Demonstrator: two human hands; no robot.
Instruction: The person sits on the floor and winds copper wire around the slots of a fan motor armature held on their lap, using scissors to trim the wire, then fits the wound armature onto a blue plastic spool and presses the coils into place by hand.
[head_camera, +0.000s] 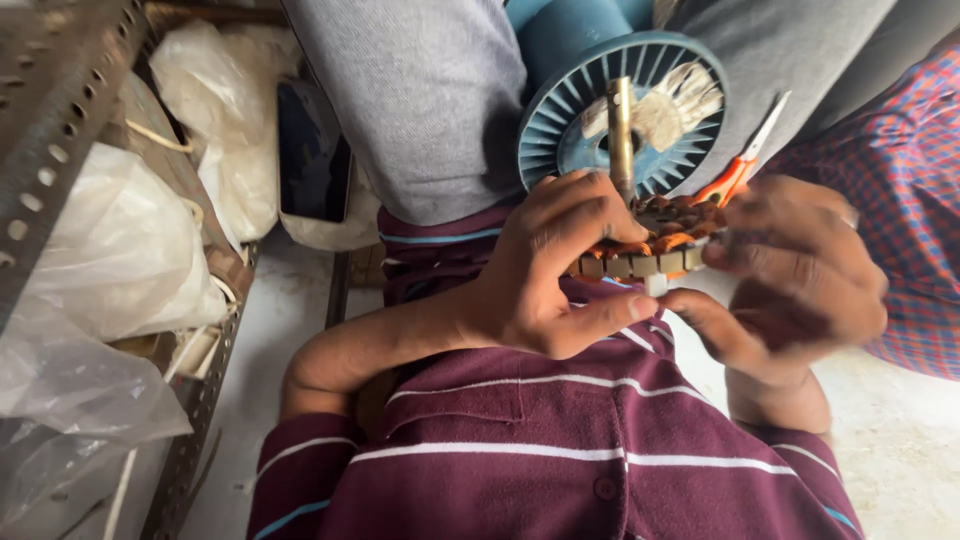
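Nearest the camera is the person's striped maroon shirt (560, 450). Just beyond it the left hand (545, 270) clamps around the stator (650, 245), a ring of metal teeth wound with copper wire, thumb under and fingers over its near-left edge. The right hand (800, 270) closes on the stator's right side, its thumb and forefinger pinching a small white slip (655, 285) at the lower rim. Orange-handled scissors (745, 165) poke out from behind the right hand, just right of the stator. The step looks like seating insulation into a slot; the next move would call for a fine push while the left hand steadies. Beyond the stator stands a blue finned rotor (620, 110) with a shaft (621, 135), wedged between grey-trousered knees.
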